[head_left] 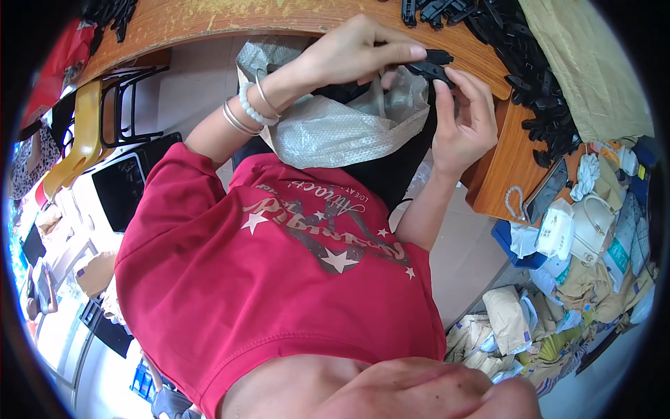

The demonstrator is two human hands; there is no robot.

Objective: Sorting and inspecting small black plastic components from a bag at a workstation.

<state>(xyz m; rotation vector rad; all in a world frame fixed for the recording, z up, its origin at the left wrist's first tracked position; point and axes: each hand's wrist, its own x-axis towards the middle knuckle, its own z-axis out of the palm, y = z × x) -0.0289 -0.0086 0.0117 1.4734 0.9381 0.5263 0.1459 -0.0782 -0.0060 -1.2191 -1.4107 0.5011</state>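
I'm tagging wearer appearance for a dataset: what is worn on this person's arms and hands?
Both hands are bare, no gloves. The left wrist carries a white bead bracelet and several thin silver bangles. The right forearm has nothing on it. A red T-shirt's short sleeve ends above the left elbow.

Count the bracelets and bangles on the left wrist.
3: a white bead bracelet with a thin metal bangle toward the left hand, and stacked thin bangles up the forearm; more may be hidden.

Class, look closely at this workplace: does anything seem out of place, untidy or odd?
Yes. Bags and packets lie heaped on the floor at the right. Black plastic parts sprawl across the wooden table. Both hands, left and right, grip one black part.
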